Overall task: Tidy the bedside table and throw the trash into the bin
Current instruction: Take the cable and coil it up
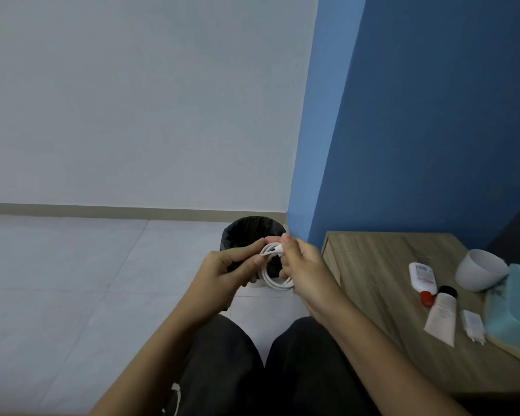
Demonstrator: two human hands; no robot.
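A coiled white cable [273, 279] hangs between both my hands, in front of my knees. My left hand [233, 273] pinches the coil's left side. My right hand [303, 267] grips its top end between thumb and fingers. Just behind the hands, on the floor, stands the bin [246, 231] with a black liner. To the right is the wooden bedside table [382, 265], holding a white bottle with a red cap [422, 277], a cream tube with a black cap [442, 313], a white charger plug [473, 325], a white cup [479, 270] and a teal tissue box [514, 310].
A blue wall corner [327, 145] rises right behind the bin and the table. Grey floor tiles [72, 280] stretch to the left up to a white wall with a skirting board. My dark-trousered legs [252, 370] fill the bottom centre.
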